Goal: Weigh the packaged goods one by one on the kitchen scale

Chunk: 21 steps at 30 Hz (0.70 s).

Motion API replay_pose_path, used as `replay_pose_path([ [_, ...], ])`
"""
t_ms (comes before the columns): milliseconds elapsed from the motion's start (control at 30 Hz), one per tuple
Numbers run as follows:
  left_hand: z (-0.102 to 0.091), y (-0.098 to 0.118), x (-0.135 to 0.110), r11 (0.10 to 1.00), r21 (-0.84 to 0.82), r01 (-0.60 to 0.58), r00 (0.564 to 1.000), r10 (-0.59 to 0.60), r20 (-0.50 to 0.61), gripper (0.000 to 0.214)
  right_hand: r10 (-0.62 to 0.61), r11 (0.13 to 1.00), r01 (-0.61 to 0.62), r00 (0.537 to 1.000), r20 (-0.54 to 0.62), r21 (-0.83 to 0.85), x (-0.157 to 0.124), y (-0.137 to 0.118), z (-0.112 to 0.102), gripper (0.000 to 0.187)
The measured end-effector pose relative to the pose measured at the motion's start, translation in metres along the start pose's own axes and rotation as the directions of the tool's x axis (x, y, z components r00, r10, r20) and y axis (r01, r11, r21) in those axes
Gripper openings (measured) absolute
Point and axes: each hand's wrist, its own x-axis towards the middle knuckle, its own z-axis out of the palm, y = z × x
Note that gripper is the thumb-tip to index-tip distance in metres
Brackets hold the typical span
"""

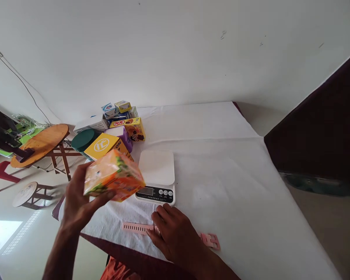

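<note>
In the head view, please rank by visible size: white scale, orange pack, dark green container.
White scale and orange pack: about alike; the pack is raised, probably nearer the camera, so unsure.
Dark green container: smallest, partly hidden.

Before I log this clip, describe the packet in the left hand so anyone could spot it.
On the white-covered table, find the white scale. At its left edge in view, the left hand holds the packet. Its shiny orange wrap with green patches sets it apart from the yellow box behind.

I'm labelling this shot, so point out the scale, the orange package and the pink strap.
Scale (156,169), head view: white weighing platform.
Orange package (124,179), head view: orange side.
Pink strap (137,228), head view: holed end.
</note>
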Motion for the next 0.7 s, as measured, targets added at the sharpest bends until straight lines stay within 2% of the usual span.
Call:
replay_pose_path([
  [100,0.038,0.018,0.017,0.989,-0.095,-0.116,0.987,0.125,0.103,0.071,0.005,1.0,-0.005,1.0,0.012,-0.004,0.001,-0.001,-0.002,0.019],
  [233,0.07,0.015,0.028,0.97,-0.197,-0.14,0.963,0.18,0.202,0.063,0.009,1.0,-0.01,1.0,0.023,0.015,0.001,-0.001,-0.004,0.018],
  [367,0.083,0.007,0.031,0.964,-0.221,-0.145,0.955,0.195,0.225,0.063,0.018,1.0,-0.018,1.0,0.013,0.007,0.0,-0.001,-0.002,0.019],
  [700,0.103,0.01,0.033,0.965,-0.137,-0.223,0.935,0.252,0.25,0.065,0.006,1.0,-0.006,1.0,0.018,-0.017,-0.001,0.0,0.004,0.021],
])
